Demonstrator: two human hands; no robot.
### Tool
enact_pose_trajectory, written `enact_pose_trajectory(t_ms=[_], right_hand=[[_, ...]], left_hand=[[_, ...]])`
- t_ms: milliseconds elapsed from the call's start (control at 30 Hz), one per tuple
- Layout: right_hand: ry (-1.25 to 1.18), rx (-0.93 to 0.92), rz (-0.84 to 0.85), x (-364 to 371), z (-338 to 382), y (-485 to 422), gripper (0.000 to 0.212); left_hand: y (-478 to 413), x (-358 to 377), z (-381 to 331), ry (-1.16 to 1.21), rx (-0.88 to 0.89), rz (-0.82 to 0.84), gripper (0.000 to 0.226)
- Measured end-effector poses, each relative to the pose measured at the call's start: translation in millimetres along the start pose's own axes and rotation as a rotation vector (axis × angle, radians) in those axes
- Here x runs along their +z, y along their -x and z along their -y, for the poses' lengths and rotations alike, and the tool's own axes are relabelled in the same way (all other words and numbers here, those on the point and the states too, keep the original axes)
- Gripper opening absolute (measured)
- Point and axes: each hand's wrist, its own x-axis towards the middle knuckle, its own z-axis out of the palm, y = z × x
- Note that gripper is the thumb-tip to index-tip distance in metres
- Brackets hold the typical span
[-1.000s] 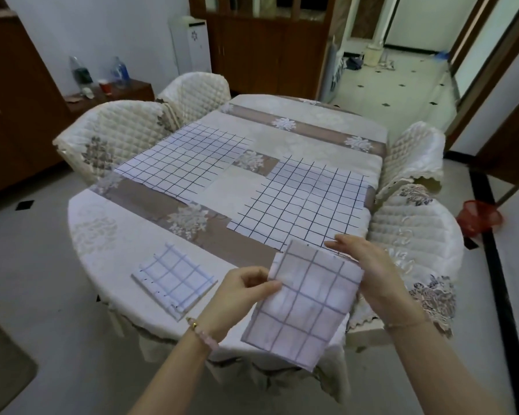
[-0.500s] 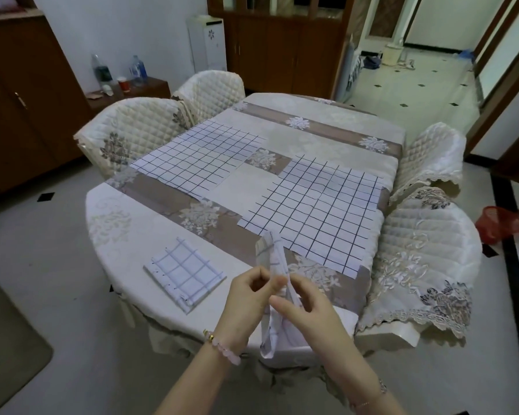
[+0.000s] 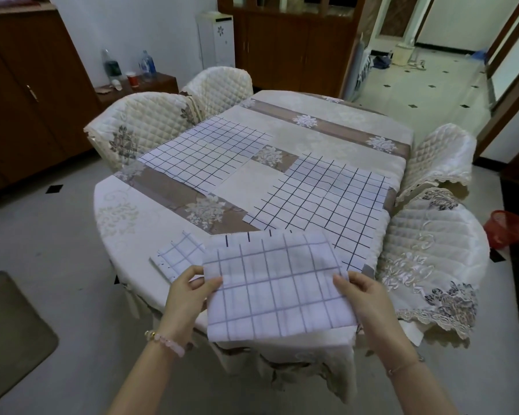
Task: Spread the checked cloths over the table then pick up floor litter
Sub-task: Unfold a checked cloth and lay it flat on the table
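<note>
I hold a partly unfolded white checked cloth [image 3: 274,283] over the near end of the table [image 3: 126,211]. My left hand [image 3: 189,292] pinches its left edge and my right hand [image 3: 360,295] pinches its right edge. Another checked cloth, still folded [image 3: 176,254], lies on the table just left of the held one. Two checked cloths lie spread flat: one at the far left [image 3: 206,154], one at the right [image 3: 321,199].
Quilted covered chairs stand at the left [image 3: 138,124], the back [image 3: 219,85] and the right [image 3: 432,250]. A red basket [image 3: 508,226] sits on the floor at far right. A dark mat [image 3: 9,327] lies on the floor at left. Bottles stand on a low cabinet [image 3: 126,73].
The held cloth was pinched together between both hands half a second ago. Now my hands have moved apart and the cloth is opened out wide between them.
</note>
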Motion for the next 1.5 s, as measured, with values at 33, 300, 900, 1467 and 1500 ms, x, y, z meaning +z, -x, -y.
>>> enact_pose_trajectory(t_ms=[33,300,900,1467,1500], right_hand=[[0.006,0.013,0.009,0,-3,-1,0.008],[-0.162,0.246,0.082,13,-27,-3,0.019],[0.07,0.018,0.162,52,-42,21,0.01],[-0.621,0.125,-0.16,25,-30,0,0.021],[-0.62,0.133,-0.155,24,-32,1,0.029]], left_hand=[[-1,-1,2,-0.019,0.006,-0.004,0.01],[-24,7,12,-0.367,0.156,-0.184,0.026],[20,108,25,-0.558,0.111,0.119,0.022],[27,47,-25,0.333,0.169,0.019,0.029],[30,41,-19,0.333,0.149,0.014,0.026]])
